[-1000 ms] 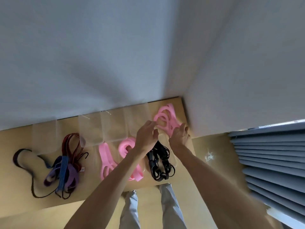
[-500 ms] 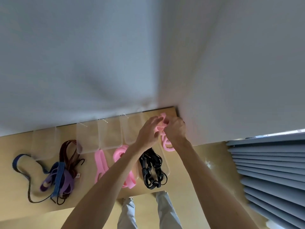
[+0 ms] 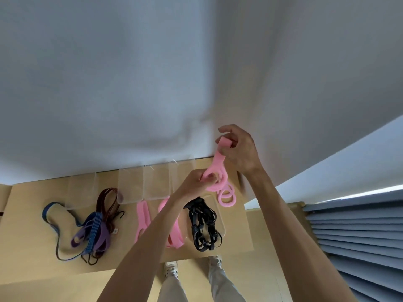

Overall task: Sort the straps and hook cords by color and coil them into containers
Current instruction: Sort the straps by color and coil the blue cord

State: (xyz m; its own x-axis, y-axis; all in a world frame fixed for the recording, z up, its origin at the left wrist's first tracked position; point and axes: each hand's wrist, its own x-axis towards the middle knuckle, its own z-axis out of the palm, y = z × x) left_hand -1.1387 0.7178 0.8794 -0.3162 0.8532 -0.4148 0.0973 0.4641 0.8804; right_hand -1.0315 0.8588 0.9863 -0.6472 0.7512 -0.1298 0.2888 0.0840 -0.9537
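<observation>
My hands have come up off the table since a moment ago; the pink strap (image 3: 218, 168) has come up with them, where before it lay flat by the corner. My right hand (image 3: 241, 149) is highest, near the wall, fingers curled and pinching the top end of the strap; my left hand (image 3: 196, 182) is lower, fingers curled round the middle of it, just above the black cords (image 3: 204, 223). The strap runs between my two hands, and its loose loops hang down just right of the black cords, over the table (image 3: 32, 247).

I think we are partway done. The black cords sit in a clear container (image 3: 221, 216), so that color looks sorted. Left of the black cords lie two more pink straps (image 3: 141, 219); they may be in clear containers too, but I cannot tell for sure. A row of clear containers (image 3: 133, 184) stands behind them, and they look as if nothing is in them yet. Far left of the black cords is a messy pile (image 3: 96, 227) of blue, purple and brown straps and cords, not sorted at all; that is most of the work left. The pink strap in my hands needs coiling and a container next, I think.
</observation>
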